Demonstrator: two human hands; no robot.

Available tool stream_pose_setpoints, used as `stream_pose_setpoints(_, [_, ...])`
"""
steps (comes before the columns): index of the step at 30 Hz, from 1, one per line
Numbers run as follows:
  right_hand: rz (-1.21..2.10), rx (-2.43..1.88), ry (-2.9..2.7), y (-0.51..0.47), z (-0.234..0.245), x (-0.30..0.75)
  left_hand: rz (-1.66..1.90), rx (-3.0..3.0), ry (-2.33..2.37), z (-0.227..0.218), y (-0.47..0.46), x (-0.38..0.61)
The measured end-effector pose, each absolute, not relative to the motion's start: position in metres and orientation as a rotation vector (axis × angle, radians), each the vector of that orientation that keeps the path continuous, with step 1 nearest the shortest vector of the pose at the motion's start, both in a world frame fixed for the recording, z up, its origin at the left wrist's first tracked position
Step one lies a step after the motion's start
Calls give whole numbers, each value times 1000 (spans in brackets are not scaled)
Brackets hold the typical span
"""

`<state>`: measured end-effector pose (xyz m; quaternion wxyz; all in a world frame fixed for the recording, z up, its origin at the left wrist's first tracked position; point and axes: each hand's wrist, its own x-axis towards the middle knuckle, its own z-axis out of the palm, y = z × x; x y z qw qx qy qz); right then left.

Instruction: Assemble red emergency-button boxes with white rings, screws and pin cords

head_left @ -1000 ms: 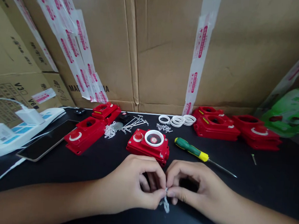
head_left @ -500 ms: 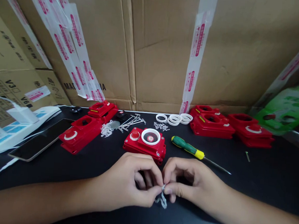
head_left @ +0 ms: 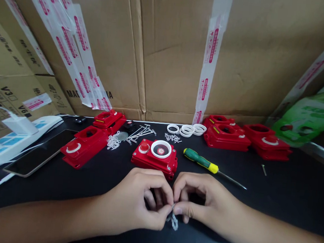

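Note:
My left hand [head_left: 148, 201] and my right hand [head_left: 197, 199] meet at the front middle of the black table, thumbs and fingertips pinched together. Between them they grip a small whitish-grey chain [head_left: 174, 223], its loose loop dangling below the fingertips. The exact spot they pinch is mostly covered by the fingers. Just beyond my hands lies a red box [head_left: 139, 158] with a red knob, a white ring and corner screws. A green and yellow screwdriver [head_left: 201, 160] rests beyond my right hand, its shaft pointing right.
At left are more red housings [head_left: 84, 147], a pile of pale chains [head_left: 113, 142], small T-shaped metal hammers [head_left: 141, 133], a phone [head_left: 40, 153] and a power strip [head_left: 17, 140]. White rings [head_left: 187, 130], screws [head_left: 173, 138] and red housings [head_left: 228, 137] sit behind. Cardboard [head_left: 170, 81] walls the back.
The view has shifted slightly. My fingertips still pinch the chain, and its dangling loop has changed shape a little.

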<state>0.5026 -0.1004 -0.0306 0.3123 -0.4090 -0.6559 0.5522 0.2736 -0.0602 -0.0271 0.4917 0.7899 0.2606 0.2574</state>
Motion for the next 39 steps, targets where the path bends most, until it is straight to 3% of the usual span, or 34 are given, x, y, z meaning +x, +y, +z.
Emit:
stream_pose_setpoints(14, [1284,-1045,-1984,-104,-23,504,732,2121,527,-29,-65,271])
stream_pose_setpoints(22, [1033,-1110,-2365,-108,4,512,432,1656,712,-30,-60,269])
stream_pose_setpoints(28, [-209,-1395,-2494,-81,9,549,419,1352,685,-28,-50,272])
stream_pose_setpoints(34, [-146,-1518,-2471,-57,-18,569,426,1297,607,-23,-49,270])
stream_pose_setpoints(39, [-48,-1471,-2382,-69,13,567,472,1304,572,-24,-49,267])
